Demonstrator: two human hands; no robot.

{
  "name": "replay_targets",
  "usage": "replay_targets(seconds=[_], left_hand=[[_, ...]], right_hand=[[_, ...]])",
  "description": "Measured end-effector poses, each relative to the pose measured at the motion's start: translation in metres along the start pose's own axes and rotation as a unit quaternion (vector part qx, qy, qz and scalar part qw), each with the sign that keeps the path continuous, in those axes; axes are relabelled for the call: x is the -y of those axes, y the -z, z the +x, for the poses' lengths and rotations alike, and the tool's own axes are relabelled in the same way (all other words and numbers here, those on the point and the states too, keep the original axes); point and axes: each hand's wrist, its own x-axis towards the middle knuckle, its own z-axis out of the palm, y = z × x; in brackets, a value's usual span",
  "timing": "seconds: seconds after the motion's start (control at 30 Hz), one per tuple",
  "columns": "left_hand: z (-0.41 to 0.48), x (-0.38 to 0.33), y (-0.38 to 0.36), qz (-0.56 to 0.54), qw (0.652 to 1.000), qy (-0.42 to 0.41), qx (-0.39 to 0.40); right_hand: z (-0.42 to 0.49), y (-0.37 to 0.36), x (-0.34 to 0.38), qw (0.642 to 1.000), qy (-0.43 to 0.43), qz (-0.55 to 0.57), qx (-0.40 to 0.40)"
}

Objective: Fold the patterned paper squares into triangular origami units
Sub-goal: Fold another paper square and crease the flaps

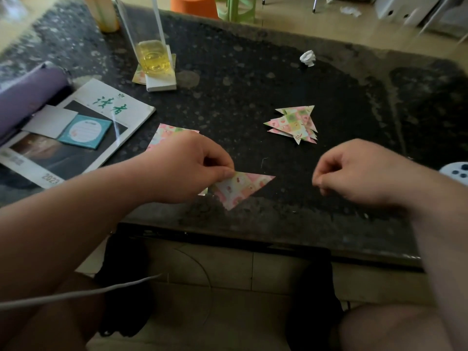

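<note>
One wide-angle view from the person's head, facing forward and down across a dark table (pixel 253 79). It sits close: the left hand (pixel 187 168) and right hand (pixel 359 173) flank centre at 9 and 3 o'clock, with the paper triangle (pixel 243 188) between them. The floor (pixel 215 274) lies at 6 o'clock and stools (pixel 235 10) at 12.

Pink-green checked paper triangle (pixel 243 188), speckled black table (pixel 253 79), teal notepad (pixel 84 131), purple case (pixel 27 95)

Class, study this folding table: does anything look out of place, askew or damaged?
A crumpled white paper ball lies alone on the far side of the table. The stack of folded triangles is fanned askew, corners misaligned.
</note>
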Motion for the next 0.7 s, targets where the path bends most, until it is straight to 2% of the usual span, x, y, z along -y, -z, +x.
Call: replay_targets(seconds=[0.07,0.17,0.23,0.4,0.7], left_hand=[[0.001,-0.003,-0.005,0.0,1.0,-0.014,0.008],[0.002,-0.01,-0.014,0.005,0.999,-0.037,0.017],[0.004,-0.012,-0.016,0.002,0.999,-0.039,0.013],[0.003,-0.014,-0.014,-0.035,0.999,-0.03,0.012],[-0.004,-0.009,0.016,-0.08,0.996,-0.008,0.033]], right_hand=[[-0.002,-0.009,0.008,0.994,0.069,0.064,-0.053],[-0.006,-0.024,0.029,0.982,0.153,0.11,-0.018],[-0.002,-0.031,0.032,0.982,0.167,0.087,0.012],[0.002,-0.028,0.024,0.978,0.191,0.082,0.029],[-0.011,-0.003,0.01,0.968,0.216,0.126,0.015]])
